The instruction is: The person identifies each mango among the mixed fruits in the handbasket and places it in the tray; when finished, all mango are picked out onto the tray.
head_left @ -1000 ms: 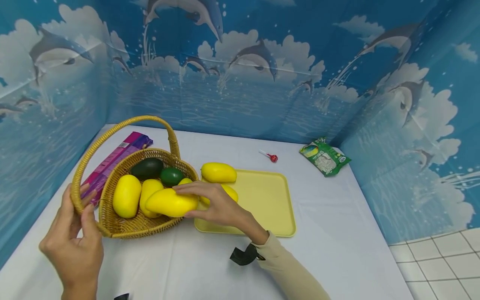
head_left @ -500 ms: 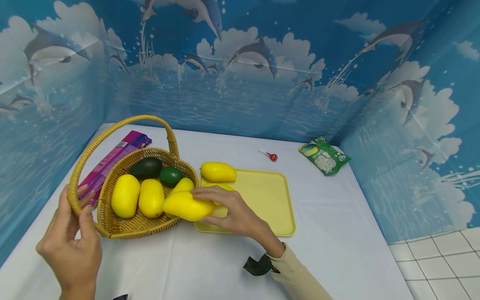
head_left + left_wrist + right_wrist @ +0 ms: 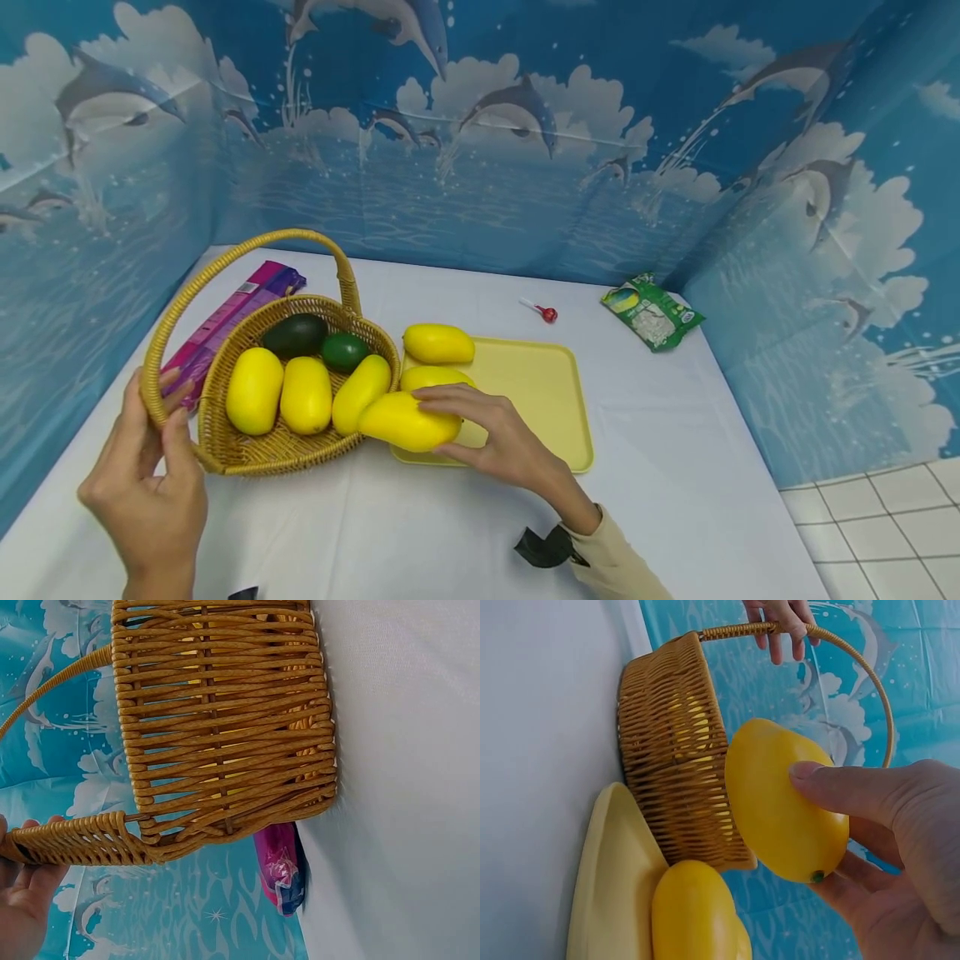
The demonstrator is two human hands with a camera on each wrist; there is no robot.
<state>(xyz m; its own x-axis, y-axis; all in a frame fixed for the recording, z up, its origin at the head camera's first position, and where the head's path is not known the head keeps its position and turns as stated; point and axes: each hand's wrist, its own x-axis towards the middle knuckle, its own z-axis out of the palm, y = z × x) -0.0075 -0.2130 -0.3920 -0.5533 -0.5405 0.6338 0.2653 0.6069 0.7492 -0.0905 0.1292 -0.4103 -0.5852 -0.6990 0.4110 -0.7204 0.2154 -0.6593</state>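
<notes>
Right wrist view shows a smooth, plump yellow mango [image 3: 769, 814], green-tipped.

1. We see the basket [image 3: 225, 735] side-on, yellow patches [image 3: 238, 779] showing through its weave.
2. Our left hand [image 3: 26, 907] grips the handle [image 3: 79, 840], at the basket's lower left in our view.
3. A pink packet [image 3: 279, 859] pokes out below the basket.
4. White cloth [image 3: 405, 780] lies right of the basket.
</notes>
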